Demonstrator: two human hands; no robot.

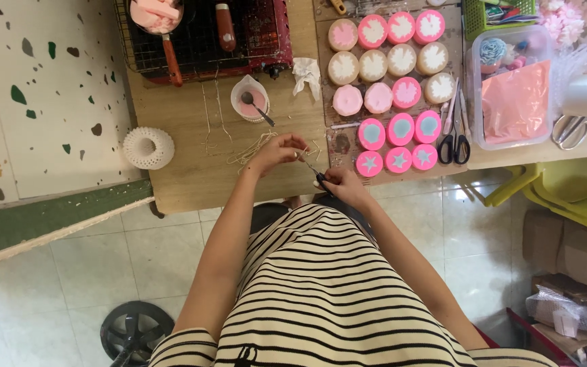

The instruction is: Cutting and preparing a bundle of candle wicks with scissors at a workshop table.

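Down at the near edge of the wooden bench (191,183), the left hand (276,151) pinches a thin pale wick string (305,158) taut, seemingly so the right hand (342,185), closed around small black-handled scissors (317,177), can cut it cleanly. Loose wick strands (253,146) lie just beside the left hand. Round pink silicone moulds (388,68) crowd the board to the right, near the right hand; bare wood left of the hands, toward a white ribbed holder (148,147), gives more room.
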